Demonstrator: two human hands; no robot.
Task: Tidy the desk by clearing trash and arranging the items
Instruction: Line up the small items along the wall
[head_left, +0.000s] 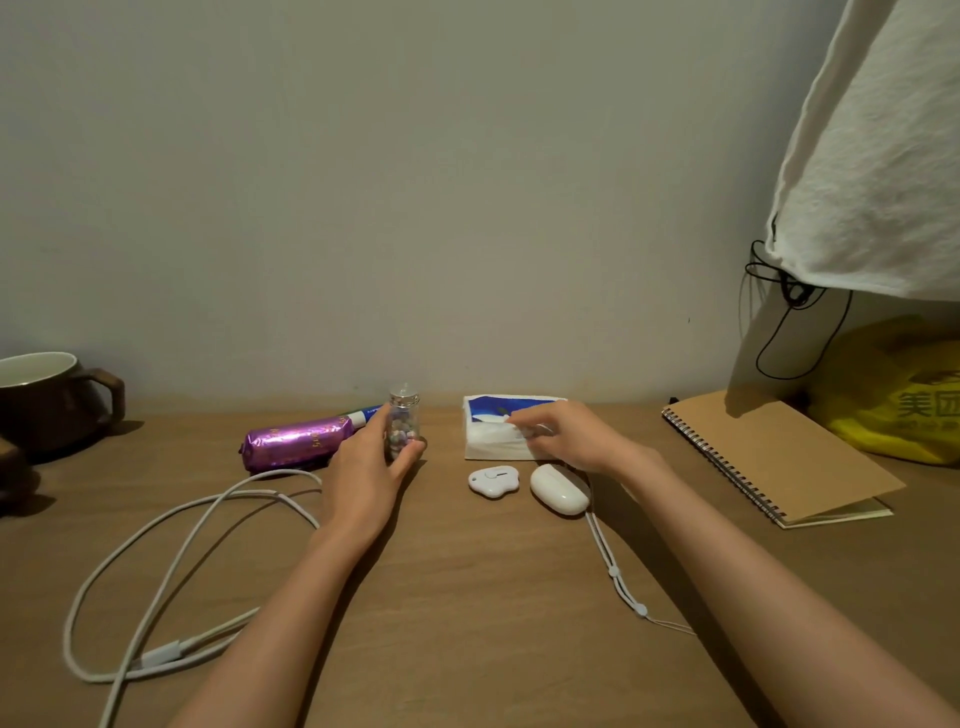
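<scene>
- Left hand (370, 457) grips a small glass bottle (403, 426) standing upright on the counter (467, 597), beside a purple foil packet (298, 441).
- Right hand (563, 434) rests its fingers on a tissue pack (498, 410) at the far edge.
- White cable (171, 525) loops at near left; spiral notebook (769, 452) lies right.

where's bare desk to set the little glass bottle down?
Free: the wide patch near the front edge between the two forearms, bordered by the white cable and the lanyard. Also between the mug and purple packet. Crowded: around the tissue pack, white clip and white case.
</scene>
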